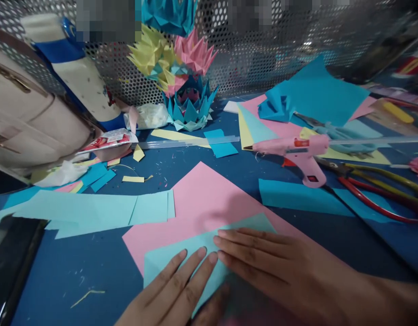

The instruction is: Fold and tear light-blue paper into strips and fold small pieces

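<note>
A light blue sheet of paper (168,258) lies on top of a pink sheet of paper (205,194) at the front of the table. My left hand (178,285) rests on the light blue sheet with its fingers stretched out and slightly apart. Flat on the same sheet, my right hand (263,258) points leftward, its fingers extended and its fingertips close to those of the left. The sheet's near edge is partly hidden under both hands and in shadow.
Light blue paper strips (93,208) lie at left, near a dark flat object (15,262). A pink glue gun (293,151) and red-and-yellow-handled scissors (375,181) lie at right. Folded paper flowers (188,102) stand behind, before a perforated metal panel (243,59). A glue bottle (80,77) leans at left.
</note>
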A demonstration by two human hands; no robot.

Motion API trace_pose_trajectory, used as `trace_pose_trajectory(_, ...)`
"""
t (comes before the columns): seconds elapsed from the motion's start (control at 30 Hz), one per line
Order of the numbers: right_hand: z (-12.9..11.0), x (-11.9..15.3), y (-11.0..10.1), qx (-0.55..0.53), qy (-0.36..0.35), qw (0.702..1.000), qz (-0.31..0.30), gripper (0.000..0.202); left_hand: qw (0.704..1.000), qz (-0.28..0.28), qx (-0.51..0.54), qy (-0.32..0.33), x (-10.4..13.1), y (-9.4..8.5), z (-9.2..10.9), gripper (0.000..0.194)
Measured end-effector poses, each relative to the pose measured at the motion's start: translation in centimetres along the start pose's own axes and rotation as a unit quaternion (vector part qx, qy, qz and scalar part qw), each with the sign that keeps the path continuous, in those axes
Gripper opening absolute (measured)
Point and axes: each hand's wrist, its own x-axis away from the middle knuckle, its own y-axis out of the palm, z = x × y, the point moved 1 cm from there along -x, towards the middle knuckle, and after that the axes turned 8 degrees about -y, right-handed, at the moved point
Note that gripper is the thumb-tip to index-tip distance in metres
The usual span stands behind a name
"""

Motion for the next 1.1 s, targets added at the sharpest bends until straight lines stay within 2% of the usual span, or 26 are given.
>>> trace_pose_trajectory(0.2, 0.25, 0.07, 0.02, 0.011, -0.007, 1.000, -0.024, 0.047, 0.999, -0.006, -0.034, 0.000, 0.23, 0.49, -0.21, 0.040)
trace_pose_trajectory(0.43, 0.30, 0.24, 0.18, 0.028, -0.012, 0.999, -0.011, 0.047, 0.999, -0.029, -0.019, -0.021, 0.42, 0.52, -0.12, 0.042)
trace_pose_trajectory(0.63, 0.37, 0.10, 0.05, 0.030, -0.009, 0.999, 0.003, 0.046, 0.999, -0.026, -0.018, -0.009, 0.35, 0.40, -0.14, 0.042)
trace_pose_trajectory(0.77, 0.36, 0.17, 0.15, 0.035, -0.015, 0.999, 0.001, 0.047, 0.998, -0.043, -0.012, -0.032, 0.28, 0.25, -0.27, 0.043)
trace_pose_trajectory(1.1, 0.56, 0.07, 0.06, 0.023, -0.022, 0.999, -0.009, 0.046, 0.999, -0.022, -0.002, -0.032, 0.34, 0.35, -0.31, 0.041)
